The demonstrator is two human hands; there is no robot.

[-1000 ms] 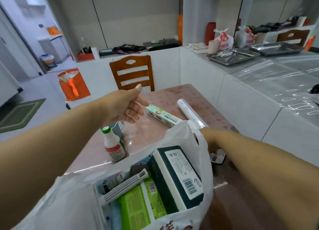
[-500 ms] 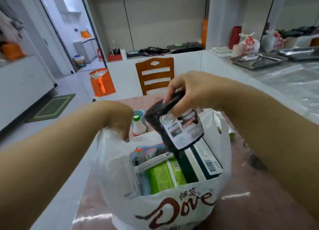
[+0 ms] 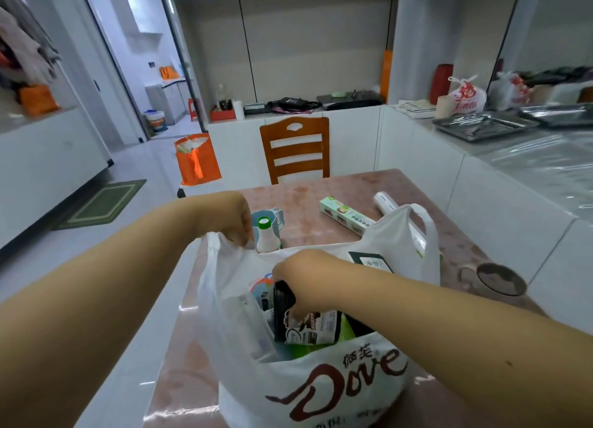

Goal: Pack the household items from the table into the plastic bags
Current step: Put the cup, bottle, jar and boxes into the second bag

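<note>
Right hand (image 3: 308, 278): inside the mouth of the white plastic bag (image 3: 321, 386), fingers closed around the top of a dark pouch (image 3: 305, 323) with a printed label, which sits partly down among the goods already packed. Left hand (image 3: 229, 219): at the far left rim of the bag, pinching the plastic and holding that side up and open. Bag: stands at the near edge of the table (image 3: 321, 196), well filled; a dark box (image 3: 369, 262) with a white label stands against its far wall, green packaging shows below the pouch, and the right handle loop (image 3: 423, 222) stands free, unheld. Still outside the bag, all beyond it on the table: a white bottle with a green cap (image 3: 265, 235) touching or just behind the far rim beside the left hand, a blue cup (image 3: 272, 217) behind that bottle, a long green-and-white carton (image 3: 346, 217), and a white roll (image 3: 385, 203) further right. Right of the bag, a round dark disc (image 3: 500, 278), nature unclear. Risks, as judged: the pouch may wedge on the packed boxes and ride high, since the bag looks nearly full; the unheld right side may sag and narrow the opening; pulling the rim could nudge the bottle over; forcing the carton's corners in might strain the thin plastic.
</note>
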